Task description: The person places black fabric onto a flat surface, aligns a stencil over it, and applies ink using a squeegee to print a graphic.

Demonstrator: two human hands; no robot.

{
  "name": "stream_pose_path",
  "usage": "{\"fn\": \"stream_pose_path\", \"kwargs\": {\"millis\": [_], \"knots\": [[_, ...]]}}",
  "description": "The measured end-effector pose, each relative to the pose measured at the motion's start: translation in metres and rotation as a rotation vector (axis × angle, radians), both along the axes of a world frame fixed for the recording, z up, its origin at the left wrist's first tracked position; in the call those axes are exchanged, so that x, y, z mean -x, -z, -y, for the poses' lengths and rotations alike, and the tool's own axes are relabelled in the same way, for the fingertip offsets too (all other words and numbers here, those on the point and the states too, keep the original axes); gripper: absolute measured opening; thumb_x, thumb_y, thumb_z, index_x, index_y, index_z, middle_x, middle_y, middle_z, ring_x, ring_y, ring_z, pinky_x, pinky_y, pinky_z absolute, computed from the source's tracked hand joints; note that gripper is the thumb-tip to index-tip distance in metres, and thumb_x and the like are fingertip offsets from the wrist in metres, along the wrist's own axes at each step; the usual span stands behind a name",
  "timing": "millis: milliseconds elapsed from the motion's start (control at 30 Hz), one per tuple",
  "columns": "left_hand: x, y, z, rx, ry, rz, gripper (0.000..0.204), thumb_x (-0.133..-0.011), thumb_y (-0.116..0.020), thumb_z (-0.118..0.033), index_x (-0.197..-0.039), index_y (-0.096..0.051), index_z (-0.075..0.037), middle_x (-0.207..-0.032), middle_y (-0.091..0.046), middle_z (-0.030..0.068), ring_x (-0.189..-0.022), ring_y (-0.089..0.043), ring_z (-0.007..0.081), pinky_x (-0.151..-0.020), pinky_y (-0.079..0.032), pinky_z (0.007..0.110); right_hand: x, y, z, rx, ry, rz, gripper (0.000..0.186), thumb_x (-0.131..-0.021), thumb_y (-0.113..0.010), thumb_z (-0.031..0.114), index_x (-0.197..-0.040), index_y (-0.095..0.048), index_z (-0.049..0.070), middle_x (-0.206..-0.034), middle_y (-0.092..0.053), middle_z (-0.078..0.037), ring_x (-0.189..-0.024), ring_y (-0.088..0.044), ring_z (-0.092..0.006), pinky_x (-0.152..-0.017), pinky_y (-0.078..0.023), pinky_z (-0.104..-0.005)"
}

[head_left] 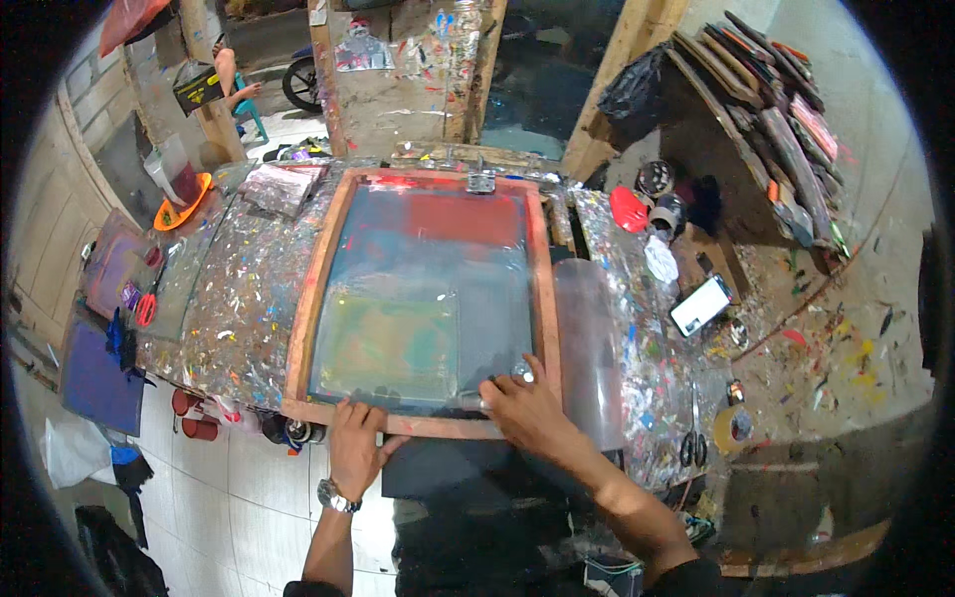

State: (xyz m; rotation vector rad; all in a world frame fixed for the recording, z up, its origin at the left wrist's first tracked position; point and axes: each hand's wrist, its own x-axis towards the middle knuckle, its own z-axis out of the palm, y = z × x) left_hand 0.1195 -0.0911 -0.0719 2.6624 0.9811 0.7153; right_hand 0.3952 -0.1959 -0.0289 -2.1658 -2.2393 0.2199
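A wooden screen printing frame (300,343) lies on the paint-spattered worktable. Its grey-blue mesh (383,244) carries a red block at the far side and a yellow-green rectangle at the near left. My left hand (356,443), with a wristwatch (338,497) below it, grips the near bar, fingers over the top and thumb along the front. My right hand (527,403) reaches over the near right corner, fingers bent down at the mesh and a ring showing. A small pale edge shows by its fingertips; what they hold is hidden. A metal hinge clamp (481,183) sits on the far bar.
A clear sheet (589,348) lies right of the frame. Farther right are a phone (701,305), scissors (693,445), a tape roll (734,426) and a red lid (628,210). An orange tray (183,203) with a jug stands far left. Squeegees (796,149) fill a rack at the upper right.
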Motion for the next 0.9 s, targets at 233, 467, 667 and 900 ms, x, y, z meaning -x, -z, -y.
{"fn": "stream_pose_path", "kwargs": {"millis": [233,467,667,900], "knots": [[0.002,-0.043,-0.012,-0.030,0.036,-0.064,0.046,-0.066,-0.090,-0.035,-0.094,-0.073,-0.003,-0.090,-0.065,0.0103,-0.092,-0.060,0.0321,-0.088,-0.047,0.045,0.034,-0.024,0.025,-0.696,0.178,0.084,0.045,-0.081,-0.080,0.042,-0.108,-0.066,0.009,-0.093,-0.058,-0.007,-0.092,-0.061,-0.0266,-0.103,-0.036,-0.0590],[-0.037,-0.084,-0.009,-0.272,-0.046,0.466,0.034,-0.075,-0.084,-0.023,-0.102,-0.072,-0.006,-0.093,-0.065,0.0127,-0.094,-0.059,0.0346,-0.090,-0.046,0.049,0.012,-0.161,-0.041,-1.035,0.191,0.181,0.053,-0.084,-0.074,0.058,-0.094,-0.066,0.006,-0.090,-0.060,-0.011,-0.092,-0.060,-0.0310,-0.091,-0.045,-0.0490],[-0.161,-0.011,0.113,0.261,0.479,-0.013,0.092,-0.087,-0.079,-0.040,-0.159,-0.032,-0.005,-0.157,-0.040,0.0270,-0.154,-0.015,0.0500,-0.123,-0.012,0.061,-0.054,-0.288,-0.105,-1.137,0.215,0.239,0.058,-0.088,-0.069,0.058,-0.084,-0.074,0.000,-0.085,-0.074,-0.019,-0.086,-0.074,-0.0334,-0.070,-0.059,-0.0458],[-0.222,-0.013,-0.125,0.316,0.232,0.356,0.028,-0.096,-0.053,-0.002,-0.119,-0.069,0.000,-0.107,-0.076,0.0154,-0.096,-0.072,0.0274,-0.085,-0.056,0.034,-0.061,-0.317,-0.143,-0.963,0.182,0.041,0.056,-0.086,-0.068,0.055,-0.084,-0.078,-0.001,-0.084,-0.074,-0.023,-0.084,-0.075,-0.0382,-0.077,-0.059,-0.0471]]}}
